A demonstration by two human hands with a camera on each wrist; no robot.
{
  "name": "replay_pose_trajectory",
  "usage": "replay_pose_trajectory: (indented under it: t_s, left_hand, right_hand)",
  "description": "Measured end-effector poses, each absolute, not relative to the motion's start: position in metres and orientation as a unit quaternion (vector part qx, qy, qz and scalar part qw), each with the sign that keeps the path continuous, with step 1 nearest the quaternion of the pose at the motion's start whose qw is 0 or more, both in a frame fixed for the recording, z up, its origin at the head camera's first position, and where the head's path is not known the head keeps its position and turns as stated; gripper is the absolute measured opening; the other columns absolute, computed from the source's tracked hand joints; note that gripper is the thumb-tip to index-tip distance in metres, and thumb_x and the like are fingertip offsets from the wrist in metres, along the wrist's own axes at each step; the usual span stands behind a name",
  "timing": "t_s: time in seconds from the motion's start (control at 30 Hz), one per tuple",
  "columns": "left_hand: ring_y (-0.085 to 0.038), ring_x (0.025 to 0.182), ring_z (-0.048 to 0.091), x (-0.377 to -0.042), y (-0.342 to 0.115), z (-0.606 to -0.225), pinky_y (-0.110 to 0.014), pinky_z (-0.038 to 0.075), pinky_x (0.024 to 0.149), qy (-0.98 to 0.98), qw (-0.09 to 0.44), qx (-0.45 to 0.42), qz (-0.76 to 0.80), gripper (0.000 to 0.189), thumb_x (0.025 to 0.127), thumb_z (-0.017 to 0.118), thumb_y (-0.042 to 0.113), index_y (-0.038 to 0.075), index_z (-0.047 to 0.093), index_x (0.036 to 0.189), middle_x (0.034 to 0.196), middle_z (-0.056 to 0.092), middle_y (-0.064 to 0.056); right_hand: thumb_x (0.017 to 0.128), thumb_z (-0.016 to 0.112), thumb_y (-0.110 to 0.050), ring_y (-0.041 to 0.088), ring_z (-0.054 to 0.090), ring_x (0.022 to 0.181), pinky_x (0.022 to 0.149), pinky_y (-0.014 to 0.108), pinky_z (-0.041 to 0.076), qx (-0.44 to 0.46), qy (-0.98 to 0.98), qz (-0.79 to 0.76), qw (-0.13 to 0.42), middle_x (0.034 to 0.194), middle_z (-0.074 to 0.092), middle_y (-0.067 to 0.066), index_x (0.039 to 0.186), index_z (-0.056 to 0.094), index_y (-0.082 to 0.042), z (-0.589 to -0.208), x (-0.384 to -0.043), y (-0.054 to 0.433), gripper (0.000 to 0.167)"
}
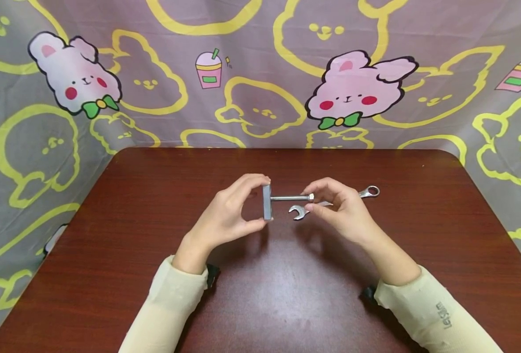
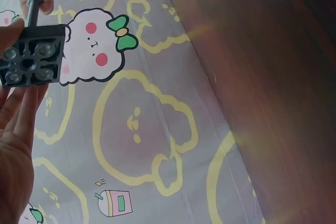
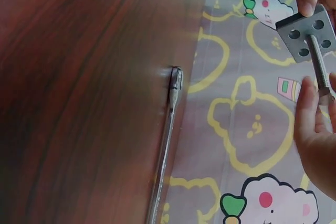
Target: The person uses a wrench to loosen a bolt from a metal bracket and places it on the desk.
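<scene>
My left hand (image 1: 227, 211) grips a square grey plate (image 1: 267, 202) by its top and bottom edges, thumb below and fingers above. From the plate's middle a silver bolt (image 1: 289, 198) runs level to the right, with a hex end (image 1: 311, 197). Round that end, my right hand (image 1: 342, 208) pinches the bolt between thumb and fingers. The right wrist view shows round holes in the plate (image 3: 304, 30) about the bolt (image 3: 317, 59). Its other face (image 2: 31, 56), in the left wrist view, is ribbed with round recesses. Both hands hold the parts above the table.
A combination wrench (image 1: 298, 212) lies on the brown table (image 1: 176, 171) beneath my right hand, which hides its middle; its ring end (image 1: 372, 191) shows to the right. Patterned cloth (image 1: 260, 59) with cartoon animals hangs behind the table and along both sides.
</scene>
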State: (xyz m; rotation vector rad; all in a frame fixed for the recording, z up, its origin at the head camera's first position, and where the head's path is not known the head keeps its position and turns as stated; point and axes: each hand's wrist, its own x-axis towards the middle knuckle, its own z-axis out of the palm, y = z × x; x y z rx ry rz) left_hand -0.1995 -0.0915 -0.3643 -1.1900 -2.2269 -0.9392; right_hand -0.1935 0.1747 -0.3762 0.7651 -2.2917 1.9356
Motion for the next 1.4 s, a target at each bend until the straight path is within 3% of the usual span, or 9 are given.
replay_pose_trajectory:
  t_s: [0.2,0.43,0.7,0.87,1.17,1.4]
  left_hand:
    - [-0.024,0.124,0.058,-0.2001,-0.0903,-0.3651,-0.033,0.050,0.102,-0.799,0.239,-0.443,-0.329,0.063,0.067,0.078,0.000,-0.001,0.054,0.125,0.129,0.060,-0.014]
    - [-0.025,0.125,0.058,-0.2013,-0.0896,-0.3652,-0.032,0.050,0.104,-0.796,0.254,-0.448,-0.317,0.062,0.068,0.078,-0.002,-0.001,0.054,0.125,0.130,0.060,-0.015]
    - [-0.024,0.124,0.059,-0.2005,-0.0897,-0.3659,-0.032,0.050,0.104,-0.799,0.253,-0.445,-0.315,0.063,0.067,0.079,-0.002,-0.001,0.054,0.125,0.129,0.061,-0.015]
    - [-0.024,0.122,0.059,-0.2015,-0.0906,-0.3669,-0.033,0.050,0.103,-0.803,0.246,-0.439,-0.319,0.065,0.067,0.080,0.001,-0.001,0.054,0.126,0.129,0.060,-0.014]
    - [-0.018,0.105,0.063,-0.1996,-0.0940,-0.3661,-0.032,0.058,0.086,-0.812,0.224,-0.413,-0.347,0.068,0.067,0.084,0.013,0.002,0.054,0.127,0.123,0.062,-0.010]
    - [-0.016,0.105,0.062,-0.2002,-0.0961,-0.3646,-0.033,0.058,0.085,-0.818,0.223,-0.396,-0.352,0.068,0.067,0.086,0.016,0.004,0.054,0.126,0.121,0.062,-0.007]
  right_hand:
    - [0.090,0.064,0.002,0.009,0.065,0.077,0.071,0.021,0.056,0.207,-0.765,0.610,-0.004,0.093,0.068,-0.010,0.113,0.061,0.004,-0.3747,-0.1949,0.1770,0.023]
    - [0.099,0.056,-0.011,0.015,0.063,0.066,0.062,0.026,0.056,0.159,-0.753,0.637,-0.030,0.077,0.069,0.000,0.108,0.064,-0.005,-0.3738,-0.1975,0.1742,0.013]
    - [0.094,0.062,-0.004,0.009,0.064,0.068,0.064,0.022,0.055,0.159,-0.742,0.651,-0.011,0.078,0.069,-0.003,0.103,0.065,-0.005,-0.3751,-0.1971,0.1698,0.009]
    - [0.090,0.064,0.005,0.008,0.066,0.070,0.067,0.022,0.058,0.175,-0.732,0.659,0.004,0.085,0.068,-0.008,0.107,0.060,0.008,-0.3786,-0.1963,0.1691,0.018]
    - [0.085,0.064,0.014,0.008,0.071,0.073,0.069,0.019,0.058,0.187,-0.728,0.659,0.041,0.087,0.070,-0.008,0.105,0.062,0.012,-0.3789,-0.1950,0.1673,0.020]
    - [0.086,0.064,0.013,0.002,0.071,0.070,0.066,0.017,0.057,0.159,-0.737,0.655,0.051,0.082,0.071,-0.012,0.104,0.062,0.013,-0.3809,-0.1940,0.1682,0.018]
